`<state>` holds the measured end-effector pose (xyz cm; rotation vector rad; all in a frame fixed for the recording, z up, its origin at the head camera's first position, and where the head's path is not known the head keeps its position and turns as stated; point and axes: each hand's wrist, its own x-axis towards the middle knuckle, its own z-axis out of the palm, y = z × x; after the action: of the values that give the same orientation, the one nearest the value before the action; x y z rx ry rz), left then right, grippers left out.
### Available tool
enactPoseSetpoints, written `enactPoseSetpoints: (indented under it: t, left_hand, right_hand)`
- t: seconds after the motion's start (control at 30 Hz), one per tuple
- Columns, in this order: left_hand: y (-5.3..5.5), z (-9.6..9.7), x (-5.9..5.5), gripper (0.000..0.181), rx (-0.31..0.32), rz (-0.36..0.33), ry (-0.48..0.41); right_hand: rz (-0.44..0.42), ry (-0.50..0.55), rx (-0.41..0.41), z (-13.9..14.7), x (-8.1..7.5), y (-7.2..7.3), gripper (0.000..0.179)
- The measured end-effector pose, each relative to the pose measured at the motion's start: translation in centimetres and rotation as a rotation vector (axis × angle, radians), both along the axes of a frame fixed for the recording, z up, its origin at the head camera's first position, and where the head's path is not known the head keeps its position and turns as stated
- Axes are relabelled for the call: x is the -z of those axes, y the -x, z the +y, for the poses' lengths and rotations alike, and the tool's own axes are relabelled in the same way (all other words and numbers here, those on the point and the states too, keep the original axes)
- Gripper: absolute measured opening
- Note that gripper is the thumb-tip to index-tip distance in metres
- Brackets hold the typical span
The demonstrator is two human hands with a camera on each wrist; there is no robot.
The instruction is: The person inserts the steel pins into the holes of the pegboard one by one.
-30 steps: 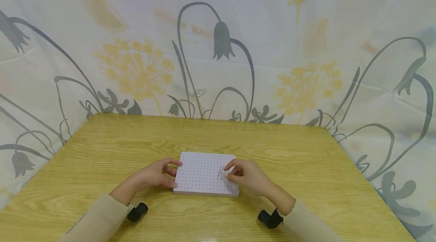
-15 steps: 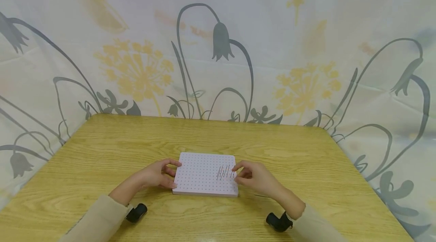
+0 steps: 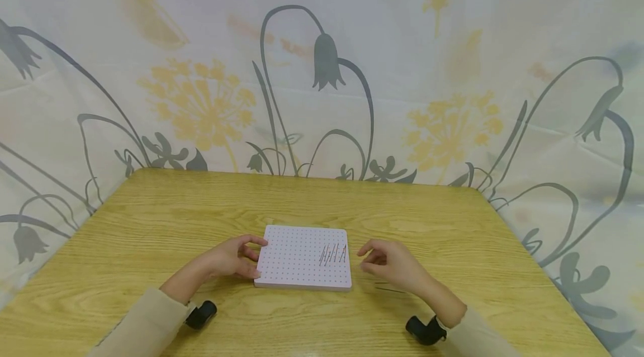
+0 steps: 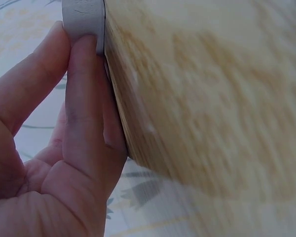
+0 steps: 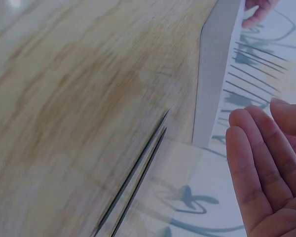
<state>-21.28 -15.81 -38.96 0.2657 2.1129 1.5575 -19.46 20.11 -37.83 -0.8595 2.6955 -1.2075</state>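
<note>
A white pegboard (image 3: 297, 256) with rows of small holes lies on the table. Several thin dark sticks (image 3: 332, 255) stand in its right part; they also show side-on in the right wrist view. My left hand (image 3: 232, 256) rests its fingertips and thumb against the board's left edge. In the left wrist view, fairly straight fingers (image 4: 81, 94) touch the board's end (image 4: 84, 19). My right hand (image 3: 394, 265) hovers right of the board, fingers loosely bent, holding nothing. Below it, two loose pointed sticks (image 5: 133, 180) lie side by side on the table.
The wood-grain table (image 3: 226, 200) stretches around the board on all sides. Behind it hangs a pale cloth (image 3: 402, 66) printed with flowers. Black wrist cameras (image 3: 201, 315) sit on both forearms, low over the table.
My right hand has moved right, off the sticks and away from the board, uncovering the sticks near its right edge. My left hand stays at the left edge.
</note>
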Motion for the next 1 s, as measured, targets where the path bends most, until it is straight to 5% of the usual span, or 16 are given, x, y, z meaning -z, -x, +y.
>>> enactPoseSetpoints:
  t: [1.0]
  left_hand:
    - [-0.2, 0.1, -0.2, 0.064, 0.005, 0.001, -0.019]
  right_hand:
    - [0.007, -0.101, -0.051, 4.4, 0.8, -0.3, 0.007]
